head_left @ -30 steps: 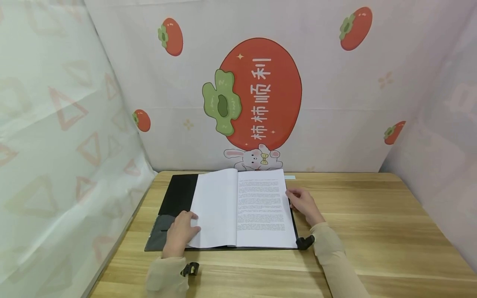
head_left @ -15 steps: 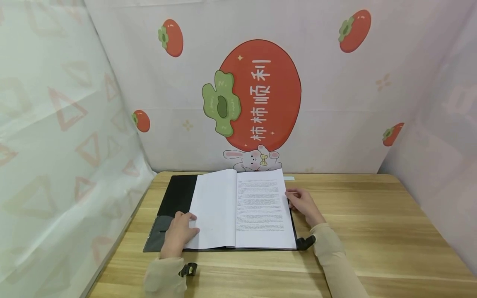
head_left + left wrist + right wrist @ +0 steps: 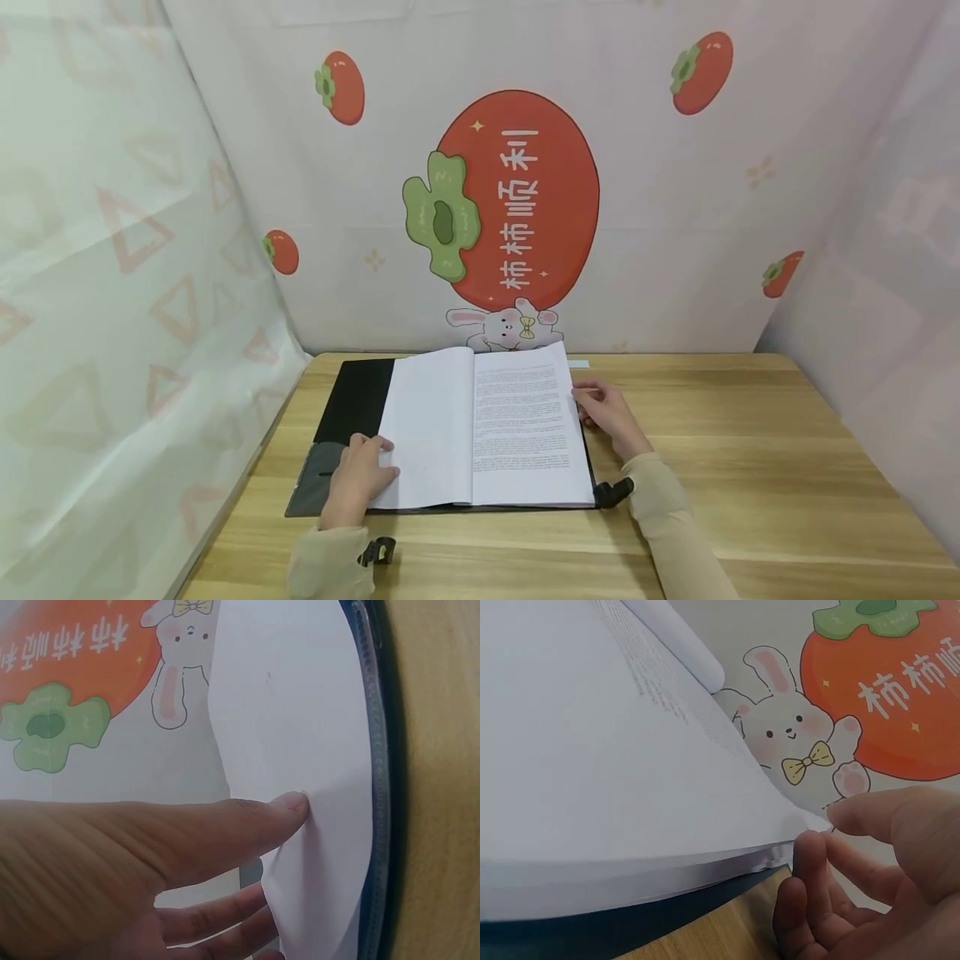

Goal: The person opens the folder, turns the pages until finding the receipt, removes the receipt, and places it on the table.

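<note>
An open black folder (image 3: pixel 362 392) lies on the table with a stack of paper sheets in it. The left page (image 3: pixel 427 433) is blank, while the right page (image 3: pixel 521 417) bears printed text. My left hand (image 3: pixel 358 475) grips the blank page's outer edge, thumb (image 3: pixel 289 810) on top and fingers (image 3: pixel 217 915) beyond the edge, partly hidden. At the right page's outer edge, my right hand (image 3: pixel 606 412) pinches the paper between thumb (image 3: pixel 862 814) and index finger (image 3: pixel 810 855). The right page's far corner rises slightly, with more sheets (image 3: pixel 727 874) layered below.
The wooden table (image 3: pixel 750 467) extends to the right of the folder. Behind it stands a white backdrop (image 3: pixel 652 275) printed with persimmons and a rabbit. A pale blue strip (image 3: pixel 578 364) shows by the folder's far right corner. Black wrist mounts (image 3: pixel 613 493) sit near both hands.
The right page's far outer corner has lifted and its edge bends slightly inward. Both hands keep their places on the paper. The head view has tilted up a little.
</note>
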### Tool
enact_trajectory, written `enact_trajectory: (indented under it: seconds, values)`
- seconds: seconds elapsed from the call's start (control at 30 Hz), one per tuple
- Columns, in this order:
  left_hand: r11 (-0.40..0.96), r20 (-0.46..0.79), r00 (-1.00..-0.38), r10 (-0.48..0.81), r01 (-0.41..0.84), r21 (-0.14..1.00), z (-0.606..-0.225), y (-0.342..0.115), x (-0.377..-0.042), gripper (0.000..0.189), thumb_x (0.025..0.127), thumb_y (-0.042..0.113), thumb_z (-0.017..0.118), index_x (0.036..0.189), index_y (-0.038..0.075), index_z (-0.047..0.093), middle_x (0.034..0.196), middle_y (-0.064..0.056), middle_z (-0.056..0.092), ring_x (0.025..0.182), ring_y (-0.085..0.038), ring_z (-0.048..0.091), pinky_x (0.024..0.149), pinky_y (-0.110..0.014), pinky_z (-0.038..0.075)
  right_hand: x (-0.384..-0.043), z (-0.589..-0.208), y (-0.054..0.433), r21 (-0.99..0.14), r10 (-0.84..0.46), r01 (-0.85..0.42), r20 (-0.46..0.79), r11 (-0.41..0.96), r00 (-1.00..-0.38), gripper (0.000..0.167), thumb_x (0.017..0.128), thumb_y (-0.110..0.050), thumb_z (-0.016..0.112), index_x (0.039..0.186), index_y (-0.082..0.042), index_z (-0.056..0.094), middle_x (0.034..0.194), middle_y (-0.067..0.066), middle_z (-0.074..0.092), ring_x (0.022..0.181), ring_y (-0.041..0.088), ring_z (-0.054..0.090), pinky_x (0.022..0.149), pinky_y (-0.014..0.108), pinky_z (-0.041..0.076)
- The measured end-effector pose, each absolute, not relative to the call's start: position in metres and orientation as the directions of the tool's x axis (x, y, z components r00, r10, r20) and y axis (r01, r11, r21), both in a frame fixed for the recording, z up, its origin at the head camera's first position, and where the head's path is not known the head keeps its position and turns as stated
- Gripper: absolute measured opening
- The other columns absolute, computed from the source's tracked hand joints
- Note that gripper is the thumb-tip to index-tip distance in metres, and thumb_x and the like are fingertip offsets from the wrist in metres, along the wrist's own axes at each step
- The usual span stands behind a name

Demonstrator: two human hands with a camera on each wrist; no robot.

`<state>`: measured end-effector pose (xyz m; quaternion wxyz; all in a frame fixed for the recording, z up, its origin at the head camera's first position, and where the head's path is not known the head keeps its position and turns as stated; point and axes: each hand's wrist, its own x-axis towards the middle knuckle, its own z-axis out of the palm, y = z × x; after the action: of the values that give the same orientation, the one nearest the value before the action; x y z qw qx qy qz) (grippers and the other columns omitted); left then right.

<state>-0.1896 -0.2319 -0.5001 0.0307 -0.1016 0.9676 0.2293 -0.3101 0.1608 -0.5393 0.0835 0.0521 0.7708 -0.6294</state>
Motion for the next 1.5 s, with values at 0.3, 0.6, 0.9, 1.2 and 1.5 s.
enact_trajectory:
  seconds: [0.3,0.6,0.9,1.2,1.5]
  values:
    - [0.867,-0.144,-0.972,-0.187,-0.232,0.441,-0.501,-0.230,-0.188,0.042,0.088,0.011,0.083,0.125,-0.002,0.069,0.137,-0.033,0.046,0.122,-0.050,0.045,0.100,-0.070,0.039,-0.309,-0.540,0.163,-0.964,-0.025,0.192,-0.200,0.184,-0.979,0.040,0.105,-0.023,0.067,0.137,0.000,0.059,0.087,0.004,0.061,0.076,0.016,0.056,0.067,0.026,0.049]
    - [0.860,-0.132,-0.973,-0.190,-0.229,0.456,-0.500,-0.228,-0.189,0.038,0.093,0.015,0.078,0.124,-0.004,0.069,0.137,-0.033,0.046,0.124,-0.050,0.044,0.100,-0.068,0.041,-0.309,-0.539,0.162,-0.965,-0.019,0.189,-0.196,0.182,-0.980,0.039,0.103,-0.022,0.070,0.134,0.001,0.060,0.095,0.006,0.064,0.077,0.016,0.057,0.066,0.026,0.048]
    - [0.852,-0.130,-0.973,-0.190,-0.229,0.471,-0.496,-0.225,-0.189,0.036,0.097,0.020,0.073,0.122,-0.007,0.070,0.139,-0.032,0.047,0.125,-0.047,0.044,0.102,-0.066,0.042,-0.309,-0.539,0.160,-0.971,-0.029,0.180,-0.187,0.160,-0.982,0.039,0.103,-0.019,0.070,0.133,0.003,0.060,0.085,0.004,0.063,0.073,0.015,0.055,0.064,0.026,0.047]
    - [0.862,-0.138,-0.974,-0.180,-0.224,0.455,-0.495,-0.221,-0.189,0.044,0.099,0.025,0.073,0.124,-0.010,0.066,0.139,-0.033,0.045,0.126,-0.048,0.043,0.103,-0.065,0.042,-0.309,-0.539,0.160,-0.970,-0.038,0.153,-0.163,0.186,-0.986,0.038,0.104,-0.023,0.068,0.130,0.005,0.066,0.087,0.005,0.064,0.075,0.016,0.056,0.065,0.026,0.048]
    - [0.884,-0.133,-0.978,-0.163,-0.204,0.420,-0.494,-0.216,-0.188,0.052,0.098,0.027,0.074,0.125,-0.016,0.062,0.135,-0.034,0.046,0.120,-0.047,0.044,0.100,-0.063,0.044,-0.310,-0.540,0.157,-0.965,-0.024,0.171,-0.179,0.198,-0.983,0.036,0.104,-0.024,0.067,0.127,0.004,0.065,0.086,0.004,0.063,0.076,0.017,0.056,0.066,0.027,0.048]
